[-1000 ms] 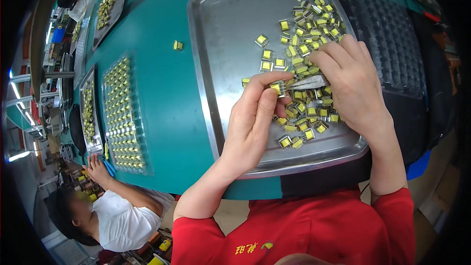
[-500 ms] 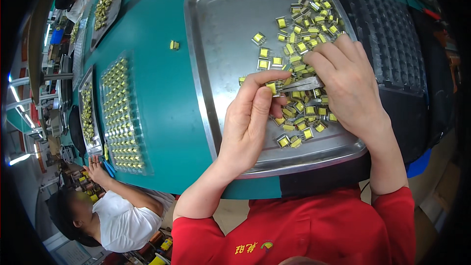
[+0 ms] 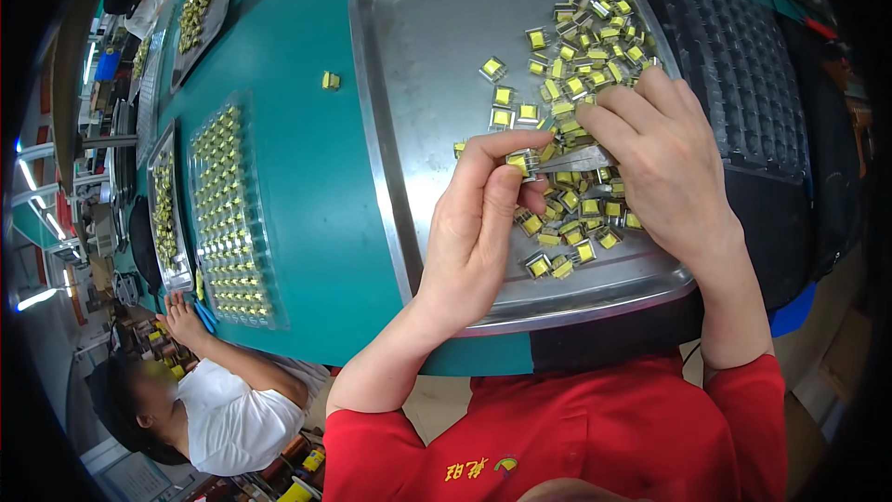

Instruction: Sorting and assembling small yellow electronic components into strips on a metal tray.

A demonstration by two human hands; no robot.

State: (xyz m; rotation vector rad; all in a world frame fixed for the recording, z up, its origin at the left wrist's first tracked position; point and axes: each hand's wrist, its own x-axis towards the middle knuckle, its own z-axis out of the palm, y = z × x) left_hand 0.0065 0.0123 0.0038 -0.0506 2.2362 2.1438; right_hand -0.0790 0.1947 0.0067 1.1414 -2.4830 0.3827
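Observation:
My left hand [image 3: 472,228] pinches a small transformer [image 3: 519,164] wrapped in yellow tape between thumb and forefinger, above the metal tray [image 3: 437,56]. My right hand [image 3: 667,163] is closed round a pair of pliers [image 3: 578,159]; their handles are hidden in the palm. The tapered grey jaws point left and reach the pin side of the held transformer. Whether they grip a pin is too small to tell. Below and beyond both hands lies a loose heap of similar yellow transformers [image 3: 576,85], with a few scattered toward the tray's middle.
One transformer [image 3: 331,81] sits on the green table [image 3: 316,177] left of the tray. A clear blister tray [image 3: 232,214] holds rows of them. An empty-looking plastic tray [image 3: 743,74] lies at right. A co-worker in white [image 3: 237,414] sits at lower left, near another loaded metal tray [image 3: 167,214].
The transformer in my left hand has tilted slightly and shifted a little to the right. The plier jaws remain against it, and my right hand has barely moved.

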